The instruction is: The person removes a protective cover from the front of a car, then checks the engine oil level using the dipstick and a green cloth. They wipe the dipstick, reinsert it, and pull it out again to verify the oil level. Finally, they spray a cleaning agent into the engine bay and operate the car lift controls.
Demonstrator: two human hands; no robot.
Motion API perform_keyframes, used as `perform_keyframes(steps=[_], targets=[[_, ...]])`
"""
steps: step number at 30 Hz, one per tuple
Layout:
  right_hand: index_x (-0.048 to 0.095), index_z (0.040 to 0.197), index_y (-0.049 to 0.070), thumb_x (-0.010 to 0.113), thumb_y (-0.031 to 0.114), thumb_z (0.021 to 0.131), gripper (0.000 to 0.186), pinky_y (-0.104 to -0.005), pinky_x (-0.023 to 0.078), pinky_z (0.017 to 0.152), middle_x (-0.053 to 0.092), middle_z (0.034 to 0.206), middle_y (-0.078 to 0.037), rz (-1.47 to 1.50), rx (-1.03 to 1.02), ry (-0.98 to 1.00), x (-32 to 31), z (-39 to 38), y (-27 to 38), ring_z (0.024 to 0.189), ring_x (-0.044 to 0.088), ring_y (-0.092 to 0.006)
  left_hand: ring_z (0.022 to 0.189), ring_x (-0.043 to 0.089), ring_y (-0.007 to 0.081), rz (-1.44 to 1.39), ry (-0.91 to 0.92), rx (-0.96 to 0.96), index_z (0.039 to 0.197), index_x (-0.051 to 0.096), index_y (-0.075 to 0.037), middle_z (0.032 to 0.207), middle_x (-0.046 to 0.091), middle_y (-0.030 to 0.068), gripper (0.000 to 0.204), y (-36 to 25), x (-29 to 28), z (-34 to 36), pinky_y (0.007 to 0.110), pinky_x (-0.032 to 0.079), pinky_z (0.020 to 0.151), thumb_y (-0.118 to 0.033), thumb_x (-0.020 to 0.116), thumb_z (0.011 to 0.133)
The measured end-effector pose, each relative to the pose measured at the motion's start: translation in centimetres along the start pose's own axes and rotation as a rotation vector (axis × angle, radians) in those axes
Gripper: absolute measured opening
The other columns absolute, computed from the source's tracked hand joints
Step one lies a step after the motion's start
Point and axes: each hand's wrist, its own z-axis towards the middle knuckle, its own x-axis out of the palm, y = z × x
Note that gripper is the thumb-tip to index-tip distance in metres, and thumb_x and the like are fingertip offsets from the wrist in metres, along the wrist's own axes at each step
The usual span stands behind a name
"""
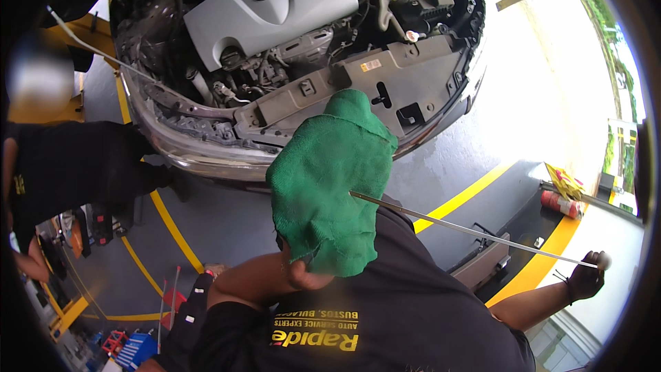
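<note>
Two hands are spread wide: the left hand point(301, 276) sits beneath a draped green cloth point(330, 165), which hides whether its fingers close; the right hand point(587, 281), well off to the right, grips one end of a metal dipstick point(413, 212), whose other end meets the cloth. Beyond the left grip is a gray engine cover point(282, 17).

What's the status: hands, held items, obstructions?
Left hand mostly covered by green fabric cloth. Right hand gripping long, thin metal rod, far end at cloth. Cloth hiding part of the car's dark plastic front panel.
</note>
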Motion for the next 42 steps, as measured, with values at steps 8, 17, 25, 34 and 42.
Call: perform_keyframes(steps=[8, 17, 25, 34, 42], targets=[[0.048, 0.096, -0.001, 0.05, 0.004, 0.089, 0.009, -0.0299, 0.033, 0.064, 0.045, 0.084, -0.008, 0.02, 0.114, -0.071, 0.0, -5.4, 1.4, 0.066, 0.036, -0.0138, 0.144, 0.025, 0.0331, -0.061, 0.083, -0.157, 0.152, 0.023, -0.009, 0.157, 0.024, 0.0134, 0.07, 1.4, 0.1, 0.9, 0.052, 0.02, 0.117, -0.051, 0.036, 0.097], [0.049, 0.096, -0.002, 0.05, 0.018, 0.099, 0.02, -0.0271, 0.032, 0.057, 0.046, 0.082, -0.006, -0.052, 0.095, -0.197, -0.2, -8.1, 2.4, 0.06, 0.035, -0.011, 0.143, 0.026, 0.0331, -0.066, 0.046, -0.268, 0.152, 0.023, -0.009, 0.157, 0.025, 0.014, 0.07, 1.3, -0.2, 2.2, 0.052, 0.023, 0.116, -0.05, 0.037, 0.097], [0.05, 0.119, -0.005, 0.047, 0.017, 0.103, 0.027, -0.0211, 0.027, 0.044, 0.044, 0.07, -0.001, -0.249, 0.212, -0.628, 0.4, -7.4, -2.3, 0.049, 0.029, -0.0065, 0.144, 0.025, 0.034, -0.112, -0.117, -0.363, 0.152, 0.022, -0.008, 0.157, 0.024, 0.0146, 0.07, 1.1, -1.5, 4.3, 0.053, 0.022, 0.116, -0.05, 0.037, 0.098], [0.046, 0.127, -0.008, 0.05, 0.005, 0.1, 0.031, -0.0184, 0.03, 0.045, 0.046, 0.074, 0.002, -0.299, 0.375, -0.494, -2.8, -7.5, -5.8, 0.05, 0.033, -0.003, 0.144, 0.024, 0.0357, 0.027, -0.145, -0.255, 0.152, 0.022, -0.006, 0.157, 0.024, 0.0149, 0.07, 0.8, -1.7, 5.0, 0.054, 0.018, 0.118, -0.049, 0.036, 0.098], [0.059, 0.094, 0.007, 0.055, 0.021, 0.099, 0.016, -0.0145, 0.036, 0.044, 0.055, 0.072, 0.004, -0.377, 0.707, -0.575, 11.7, -6.5, -18.8, 0.057, 0.048, -0.0018, 0.118, 0.055, 0.0305, -0.069, -0.605, 0.148, 0.128, 0.056, -0.009, 0.129, 0.059, 0.0093, 0.039, -0.7, -5.0, 13.7, 0.05, 0.043, 0.101, -0.034, 0.047, 0.099]])
